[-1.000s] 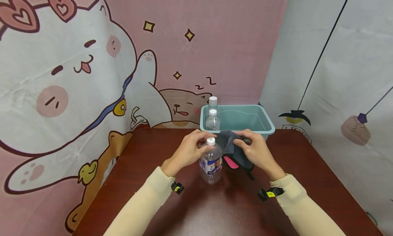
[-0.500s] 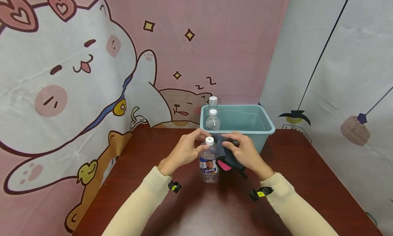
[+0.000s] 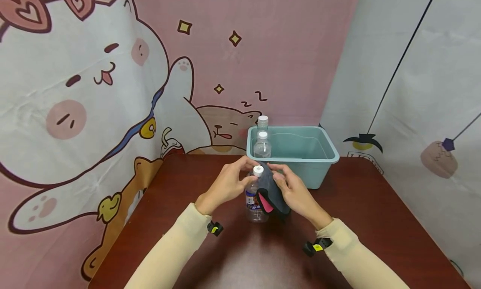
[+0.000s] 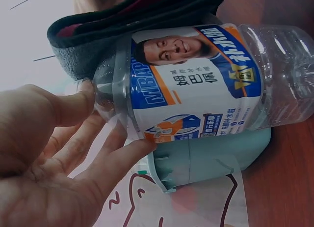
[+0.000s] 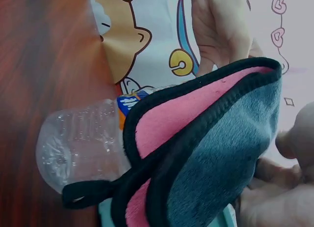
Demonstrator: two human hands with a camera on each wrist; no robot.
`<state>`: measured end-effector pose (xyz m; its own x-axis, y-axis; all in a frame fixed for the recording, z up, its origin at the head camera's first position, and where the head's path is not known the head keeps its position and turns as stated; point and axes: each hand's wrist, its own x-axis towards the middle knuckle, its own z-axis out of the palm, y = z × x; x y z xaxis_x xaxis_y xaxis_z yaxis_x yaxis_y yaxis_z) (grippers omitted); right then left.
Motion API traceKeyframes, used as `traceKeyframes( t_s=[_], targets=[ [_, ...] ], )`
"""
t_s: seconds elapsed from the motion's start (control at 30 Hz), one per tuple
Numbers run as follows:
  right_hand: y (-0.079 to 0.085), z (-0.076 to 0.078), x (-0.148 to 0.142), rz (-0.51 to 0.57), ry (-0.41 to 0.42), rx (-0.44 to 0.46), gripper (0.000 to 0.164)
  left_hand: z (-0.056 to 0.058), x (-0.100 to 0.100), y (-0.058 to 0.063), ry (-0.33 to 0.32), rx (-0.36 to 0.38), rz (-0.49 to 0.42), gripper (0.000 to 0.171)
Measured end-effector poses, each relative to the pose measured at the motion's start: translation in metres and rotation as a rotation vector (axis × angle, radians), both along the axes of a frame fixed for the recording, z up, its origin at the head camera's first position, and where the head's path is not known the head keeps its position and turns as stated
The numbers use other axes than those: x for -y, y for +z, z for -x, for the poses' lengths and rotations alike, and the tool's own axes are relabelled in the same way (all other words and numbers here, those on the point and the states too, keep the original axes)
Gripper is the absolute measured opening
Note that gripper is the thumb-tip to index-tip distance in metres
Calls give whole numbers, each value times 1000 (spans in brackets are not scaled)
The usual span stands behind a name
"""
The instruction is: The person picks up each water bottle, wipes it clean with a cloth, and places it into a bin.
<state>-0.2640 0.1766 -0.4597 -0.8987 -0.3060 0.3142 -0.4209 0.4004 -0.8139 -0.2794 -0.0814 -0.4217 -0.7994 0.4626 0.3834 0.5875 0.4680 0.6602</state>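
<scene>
A clear plastic bottle [image 3: 257, 215] with a white cap and a printed blue, orange and white label stands on the table. My left hand [image 3: 227, 182] grips it around the shoulder, below the cap, between thumb and fingers. In my right hand [image 3: 297, 193] is a folded cleaning cloth [image 3: 276, 191], grey outside and pink inside, with black edging. It lies against the bottle's right side and covers part of the label. A black hanging loop [image 5: 88, 192] sticks out from the cloth in the right wrist view. The right fingertips are partly hidden behind the cloth.
Behind the hands a light teal plastic bin [image 3: 317, 170] stands on the dark red-brown table [image 3: 375, 209]. Two capped clear bottles, a nearer one [image 3: 262, 148] and a farther one [image 3: 262, 122], stand upright at its left end. Printed cartoon curtains hang behind the table.
My right hand has moved left with the cloth, which now wraps closer against the bottle. The bottle's label has turned, and its printed face is no longer plain in the head view.
</scene>
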Motion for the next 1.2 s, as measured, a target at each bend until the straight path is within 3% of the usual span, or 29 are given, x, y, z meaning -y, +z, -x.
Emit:
traceKeyframes(
  t_s=[0.23,0.47,0.7,0.9,1.0,1.2],
  targets=[
    [-8,2,-3,139,66,13,29,-2,0,0,-3,-4,3,40],
    [-14,2,-8,115,31,9,46,-2,1,-2,-1,14,-10,39],
    [-12,3,-8,-8,-58,-115,58,-2,2,-1,-6,34,-9,39],
    [-14,4,-14,-92,-126,-219,41,-1,3,1,-7,27,-4,40],
    [-24,6,-18,-159,-130,-223,32,0,4,3,-10,26,6,40],
    [-54,11,-23,-332,-61,-243,28,0,3,2,-17,42,33,41]
  ],
)
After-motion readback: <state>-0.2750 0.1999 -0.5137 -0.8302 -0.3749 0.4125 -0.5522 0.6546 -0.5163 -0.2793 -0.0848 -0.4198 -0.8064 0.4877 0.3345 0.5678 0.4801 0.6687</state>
